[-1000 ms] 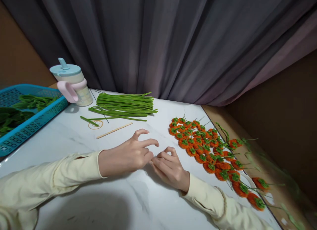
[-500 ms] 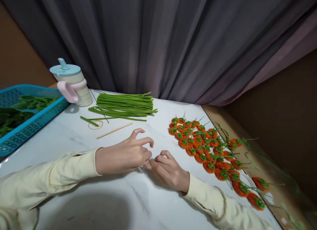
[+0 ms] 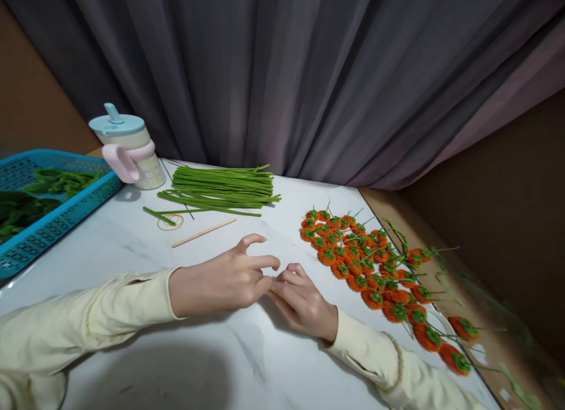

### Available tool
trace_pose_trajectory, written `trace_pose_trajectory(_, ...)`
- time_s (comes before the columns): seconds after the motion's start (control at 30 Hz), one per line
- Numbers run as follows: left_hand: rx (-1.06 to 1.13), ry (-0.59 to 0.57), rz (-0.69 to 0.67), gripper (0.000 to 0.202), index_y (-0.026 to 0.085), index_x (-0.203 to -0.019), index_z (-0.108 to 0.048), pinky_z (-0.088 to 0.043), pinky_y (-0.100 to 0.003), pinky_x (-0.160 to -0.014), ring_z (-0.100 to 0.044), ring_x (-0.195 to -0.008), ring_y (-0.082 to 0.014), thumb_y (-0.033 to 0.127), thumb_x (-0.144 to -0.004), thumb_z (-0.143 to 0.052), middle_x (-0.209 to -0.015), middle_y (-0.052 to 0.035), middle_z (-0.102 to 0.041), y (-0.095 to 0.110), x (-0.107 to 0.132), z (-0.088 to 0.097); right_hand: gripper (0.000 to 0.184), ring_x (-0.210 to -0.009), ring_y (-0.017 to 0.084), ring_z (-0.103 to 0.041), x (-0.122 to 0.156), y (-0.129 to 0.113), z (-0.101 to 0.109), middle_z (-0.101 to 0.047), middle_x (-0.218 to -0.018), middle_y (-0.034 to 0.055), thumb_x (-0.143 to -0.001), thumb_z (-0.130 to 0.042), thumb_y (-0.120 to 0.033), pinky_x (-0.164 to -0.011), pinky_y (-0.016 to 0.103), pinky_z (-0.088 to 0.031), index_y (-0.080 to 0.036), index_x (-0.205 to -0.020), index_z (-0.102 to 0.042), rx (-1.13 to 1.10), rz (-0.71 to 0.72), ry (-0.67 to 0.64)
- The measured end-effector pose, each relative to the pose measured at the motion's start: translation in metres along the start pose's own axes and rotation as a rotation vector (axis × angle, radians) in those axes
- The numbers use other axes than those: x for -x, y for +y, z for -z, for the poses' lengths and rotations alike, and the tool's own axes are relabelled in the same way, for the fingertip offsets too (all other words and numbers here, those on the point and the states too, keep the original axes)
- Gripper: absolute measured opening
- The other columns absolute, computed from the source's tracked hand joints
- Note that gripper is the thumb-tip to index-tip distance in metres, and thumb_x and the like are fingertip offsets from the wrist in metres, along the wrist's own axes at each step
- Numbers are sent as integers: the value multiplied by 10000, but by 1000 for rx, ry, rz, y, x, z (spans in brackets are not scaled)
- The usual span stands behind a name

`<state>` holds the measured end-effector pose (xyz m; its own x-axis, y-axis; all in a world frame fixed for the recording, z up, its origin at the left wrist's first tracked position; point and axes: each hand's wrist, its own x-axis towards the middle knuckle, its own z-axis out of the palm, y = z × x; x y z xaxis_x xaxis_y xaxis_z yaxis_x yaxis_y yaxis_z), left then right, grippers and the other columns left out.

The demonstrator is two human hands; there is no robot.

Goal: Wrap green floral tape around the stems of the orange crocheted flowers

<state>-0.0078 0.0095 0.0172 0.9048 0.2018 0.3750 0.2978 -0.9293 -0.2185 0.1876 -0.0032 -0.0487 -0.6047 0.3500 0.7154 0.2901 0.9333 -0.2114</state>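
Observation:
My left hand (image 3: 220, 283) and my right hand (image 3: 302, 301) rest on the white marble table (image 3: 132, 251), fingertips meeting in the middle. Both hands have their fingers curled and pressed together where they touch; whatever is between them is too small to see. The left index finger arches a little above the others. Both arms wear cream sleeves. A spread of orange yarn flowers with green centres and thin stems (image 3: 375, 275) lies just right of my right hand. A wooden stick (image 3: 203, 232) lies beyond my left hand.
A bundle of green pipe cleaners (image 3: 220, 186) lies at the back, with a rubber band (image 3: 170, 222) near it. A lidded cup with a pink handle (image 3: 128, 148) stands back left beside a blue basket (image 3: 53, 222) of green pieces. A grey curtain hangs behind.
My hands have drawn closer; the right fingers now press against the left fingertips. The left fingers shifted slightly, curling and re-extending. Nothing else on the table moved.

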Motion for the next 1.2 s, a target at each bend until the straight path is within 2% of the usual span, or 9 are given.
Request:
trace_pose_trajectory(0.17, 50, -55, 12, 262, 155, -661, -537, -191, -441, -1034, -564, -932, -168, -16, -817, -415, -661, -41, -631, 1, 1, 0, 147, -609, 141, -487, 2, 0, 0, -590, -613, 37, -857, -460, -33, -628, 311, -388, -89, -960, -547, 73, 37, -8)
trace_pose_trajectory(0.33, 198, -125, 65, 184, 147, -679, -526, -158, -449, -1031, -571, -865, -165, -16, -727, -453, -654, -14, -608, -2, 2, -1, 208, -596, 145, -500, 3, -1, 0, -590, -598, 28, -833, -510, -21, -610, 306, -381, -82, -1031, -525, 179, 100, 8)
trace_pose_trajectory(0.47, 345, -150, 128, 174, 146, -676, -498, -142, -436, -1017, -568, -835, -146, 2, -764, -458, -624, 22, -579, -5, 2, -2, 248, -588, 143, -507, 3, -3, 0, -611, -616, 33, -835, -507, -21, -606, 308, -387, -73, -1078, -513, 204, 89, 10)
trace_pose_trajectory(0.6, 426, -180, 185, 174, 147, -670, -484, -153, -437, -1007, -563, -827, -145, 36, -798, -447, -681, 5, -593, -6, 2, -2, 259, -588, 139, -517, 3, -4, 0, -638, -645, 36, -854, -488, -32, -604, 314, -389, -88, -1106, -508, 200, 44, 15)
trace_pose_trajectory(0.9, 429, -163, 209, 203, 153, -692, -501, -189, -457, -988, -548, -818, -157, 67, -847, -402, -727, -23, -604, -7, 1, -3, 285, -622, 145, -548, 6, -1, -3, -638, -691, 58, -872, -493, -46, -620, 319, -415, -59, -1156, -490, 208, 6, 35)
trace_pose_trajectory(1.1, 417, -183, 209, 186, 148, -669, -500, -180, -448, -989, -547, -822, -150, 47, -812, -437, -757, -27, -614, -7, 2, -4, 168, -599, 130, -519, 5, -2, -2, -644, -710, 56, -874, -493, -43, -628, 315, -407, -86, -1032, -529, 190, -6, 22)
trace_pose_trajectory(1.2, 397, -181, 218, 189, 143, -704, -528, -186, -444, -986, -554, -825, -151, 70, -850, -432, -742, -31, -617, -6, 2, -5, 140, -577, 124, -499, 4, -3, -1, -638, -700, 44, -868, -490, -34, -627, 313, -395, -105, -980, -536, 208, -4, 27)
